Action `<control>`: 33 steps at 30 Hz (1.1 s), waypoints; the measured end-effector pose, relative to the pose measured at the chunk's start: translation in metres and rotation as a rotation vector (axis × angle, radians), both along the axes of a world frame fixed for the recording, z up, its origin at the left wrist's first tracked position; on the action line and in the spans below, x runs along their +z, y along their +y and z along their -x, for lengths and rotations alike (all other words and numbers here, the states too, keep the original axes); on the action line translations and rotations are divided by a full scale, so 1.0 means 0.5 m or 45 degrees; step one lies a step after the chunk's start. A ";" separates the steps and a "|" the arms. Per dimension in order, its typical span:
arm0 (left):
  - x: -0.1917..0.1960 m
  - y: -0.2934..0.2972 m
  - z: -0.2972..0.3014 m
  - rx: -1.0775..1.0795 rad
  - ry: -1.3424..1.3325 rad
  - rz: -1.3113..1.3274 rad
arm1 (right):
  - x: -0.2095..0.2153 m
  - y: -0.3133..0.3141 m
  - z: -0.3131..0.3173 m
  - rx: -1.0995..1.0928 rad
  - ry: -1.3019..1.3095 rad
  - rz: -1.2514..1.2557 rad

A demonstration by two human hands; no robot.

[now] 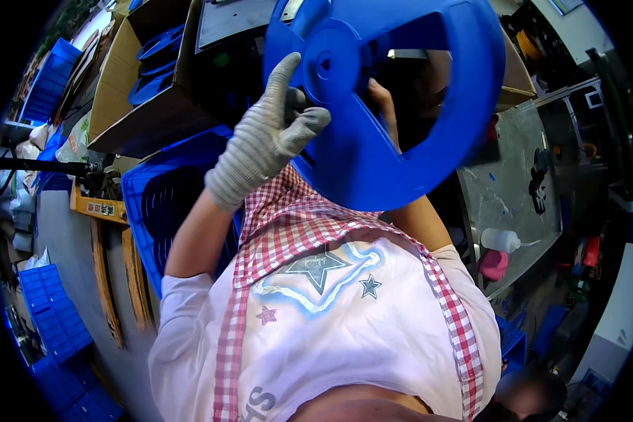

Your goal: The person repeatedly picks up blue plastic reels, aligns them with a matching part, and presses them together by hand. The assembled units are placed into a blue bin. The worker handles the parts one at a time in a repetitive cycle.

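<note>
A large blue plastic reel disc [450, 133] with a round hub and wide cut-outs is held up, tilted, in front of my chest. My left hand [257, 141], in a grey-white knit glove, is at its left side. The index finger stretches up along the hub, the thumb points toward the disc, and the fingers are apart. Bare and partly hidden behind the disc, my right hand [385, 105] shows through a cut-out, with a finger beside the hub. It seems to support the disc from behind; its grip is mostly covered.
At the upper left, an open cardboard box [109, 123] contains several blue discs. Below it stands a blue plastic crate [137, 204], beside an orange pallet jack [102, 208]. A metal worktable [506, 183] at right bears a white squeeze bottle [498, 240]. Another person [534, 394] is at lower right.
</note>
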State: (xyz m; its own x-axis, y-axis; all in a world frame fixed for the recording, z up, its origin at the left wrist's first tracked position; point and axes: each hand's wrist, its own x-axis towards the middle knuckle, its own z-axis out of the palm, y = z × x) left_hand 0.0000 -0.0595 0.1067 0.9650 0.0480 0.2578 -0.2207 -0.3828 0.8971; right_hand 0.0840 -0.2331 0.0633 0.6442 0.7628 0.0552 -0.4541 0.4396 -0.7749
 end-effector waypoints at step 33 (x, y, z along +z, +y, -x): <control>-0.059 -0.022 0.013 0.060 -0.016 0.821 | 0.016 0.046 0.019 -0.492 -0.938 0.569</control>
State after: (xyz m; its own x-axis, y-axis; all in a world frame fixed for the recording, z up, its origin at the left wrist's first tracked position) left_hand -0.0067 -0.0705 0.0770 0.9553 0.2391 0.1742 -0.2286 0.2228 0.9477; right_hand 0.0747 -0.2101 0.0715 0.7764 0.5524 0.3036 0.3323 0.0505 -0.9418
